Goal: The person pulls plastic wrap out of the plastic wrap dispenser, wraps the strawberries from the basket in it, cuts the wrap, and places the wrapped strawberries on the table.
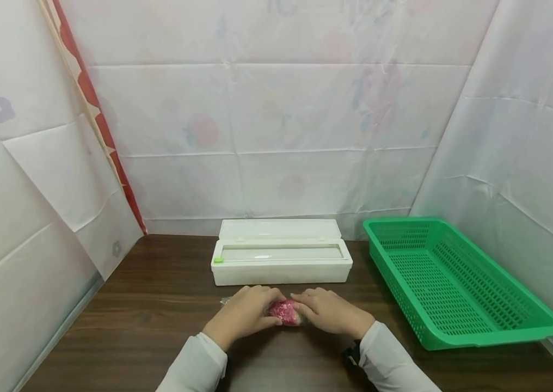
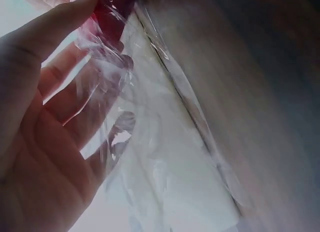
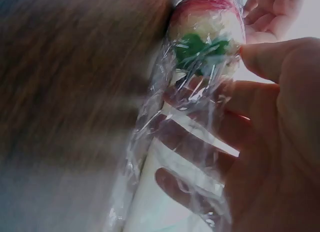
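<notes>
A rounded red piece (image 1: 284, 312), perhaps a fruit, lies low over the table, wrapped in clear cling film (image 3: 197, 99). Its right end is pale with green leaf-like shapes, seen in the right wrist view. My left hand (image 1: 248, 311) pinches its left end between thumb and fingers. At the other end my right hand (image 1: 331, 311) does likewise, the thumb on the near side. Loose film trails past the fingers of both hands in the wrist views. Just behind the hands stands a white cling film dispenser (image 1: 281, 274) with its lid raised.
A green slider (image 1: 218, 260) sits at the dispenser's left front edge. To the right is a green plastic basket (image 1: 492, 340) with slotted sides. The dark wooden table (image 1: 159, 316) is enclosed by pale sheets (image 1: 276, 185) at the back and both sides.
</notes>
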{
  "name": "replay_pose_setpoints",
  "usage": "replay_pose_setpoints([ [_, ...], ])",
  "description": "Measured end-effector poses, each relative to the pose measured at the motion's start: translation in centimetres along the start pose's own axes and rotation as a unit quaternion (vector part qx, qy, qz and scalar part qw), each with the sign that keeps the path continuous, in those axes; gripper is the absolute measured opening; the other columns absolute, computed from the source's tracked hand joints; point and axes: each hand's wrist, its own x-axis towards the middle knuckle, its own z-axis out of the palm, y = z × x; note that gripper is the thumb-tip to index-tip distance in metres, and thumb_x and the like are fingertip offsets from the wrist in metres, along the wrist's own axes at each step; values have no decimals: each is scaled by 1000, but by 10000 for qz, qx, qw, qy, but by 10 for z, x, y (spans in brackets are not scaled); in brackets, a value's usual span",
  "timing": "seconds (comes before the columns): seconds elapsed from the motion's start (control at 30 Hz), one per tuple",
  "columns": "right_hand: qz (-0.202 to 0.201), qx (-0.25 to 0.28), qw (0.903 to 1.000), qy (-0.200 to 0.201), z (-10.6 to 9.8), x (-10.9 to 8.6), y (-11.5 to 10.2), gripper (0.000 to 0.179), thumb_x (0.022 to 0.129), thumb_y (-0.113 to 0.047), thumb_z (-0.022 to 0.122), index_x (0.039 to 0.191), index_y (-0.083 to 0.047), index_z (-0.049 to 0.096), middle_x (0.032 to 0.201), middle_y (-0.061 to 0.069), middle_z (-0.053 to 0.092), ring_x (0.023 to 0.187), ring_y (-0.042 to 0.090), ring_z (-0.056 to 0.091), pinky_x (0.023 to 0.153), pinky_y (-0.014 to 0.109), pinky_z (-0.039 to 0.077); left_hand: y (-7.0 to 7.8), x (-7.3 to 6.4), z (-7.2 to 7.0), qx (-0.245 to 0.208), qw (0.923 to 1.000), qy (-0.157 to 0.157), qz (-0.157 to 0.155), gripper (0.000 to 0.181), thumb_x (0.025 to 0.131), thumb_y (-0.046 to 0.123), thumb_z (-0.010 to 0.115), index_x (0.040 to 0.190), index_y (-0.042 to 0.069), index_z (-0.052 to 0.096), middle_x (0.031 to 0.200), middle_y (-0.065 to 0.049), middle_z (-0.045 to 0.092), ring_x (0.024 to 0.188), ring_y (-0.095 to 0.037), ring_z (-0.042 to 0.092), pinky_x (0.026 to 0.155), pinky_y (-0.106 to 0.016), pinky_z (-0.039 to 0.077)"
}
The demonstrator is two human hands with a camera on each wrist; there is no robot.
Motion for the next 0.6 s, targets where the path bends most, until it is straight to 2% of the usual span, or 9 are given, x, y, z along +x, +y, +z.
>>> replay_pose_setpoints([
  [0.13,-23,-271,9994,224,-1,-1,-5,44,106,-33,50,143,-9,56,137,4,61,123,25,56,100,50,44,0,-1,-2,66,10000,-75,-2,32,86,36,80,111,18,70,99,6,70,89,-11,65,79,-33,53],
  [0.23,-126,-499,9982,293,-2,-3,-11,44,103,-32,56,141,-11,59,133,1,64,122,23,56,98,49,45,0,-3,-2,-14,9999,-164,-44,33,87,36,79,112,16,70,98,6,70,90,-13,65,78,-35,53],
  [0.37,-155,-767,9967,226,-2,-3,-19,45,100,-35,61,138,-9,62,124,3,67,120,23,57,98,48,45,0,-4,-2,-154,9994,-265,-173,33,89,36,77,113,15,70,96,6,70,88,-14,64,77,-36,53],
  [0.6,19,-822,9966,38,-3,-4,-24,56,96,-35,69,142,-6,57,126,6,66,121,24,58,100,49,45,0,-4,-1,-571,9953,-557,-557,35,93,37,72,119,14,70,97,3,71,88,-13,64,78,-38,54],
])
